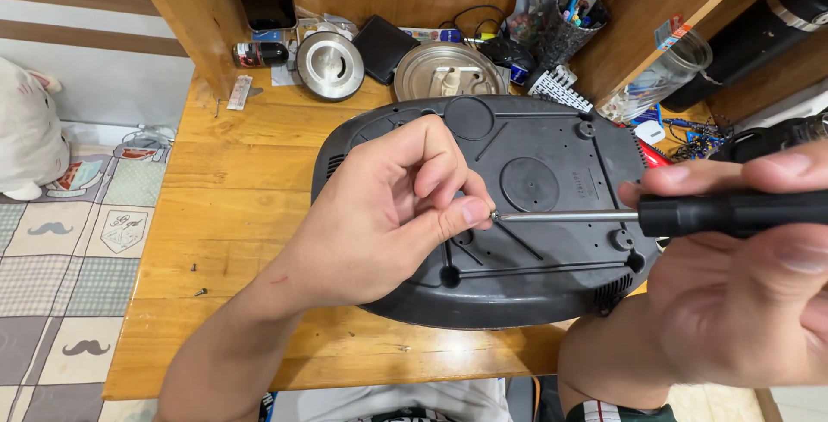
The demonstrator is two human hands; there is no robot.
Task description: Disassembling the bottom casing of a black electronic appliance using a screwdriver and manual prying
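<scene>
A wooden table (233, 206) carries an upturned black appliance base (535, 172) at its middle. The left hand (388, 206) curls over the base's left half, thumb and forefinger pinching a small screw (494, 214). The right hand (742, 275) is wrapped around a screwdriver (655, 214), its tip at the screw. Bare tabletop lies left; two loose screws (197, 279) rest near the left edge.

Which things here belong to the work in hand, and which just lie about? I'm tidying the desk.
In use:
black-handled screwdriver
small screw at its tip
upturned black plastic appliance base
left hand
right hand

Lying about:
round steel lid
black wallet
clear glass jar
mesh pen holder
</scene>
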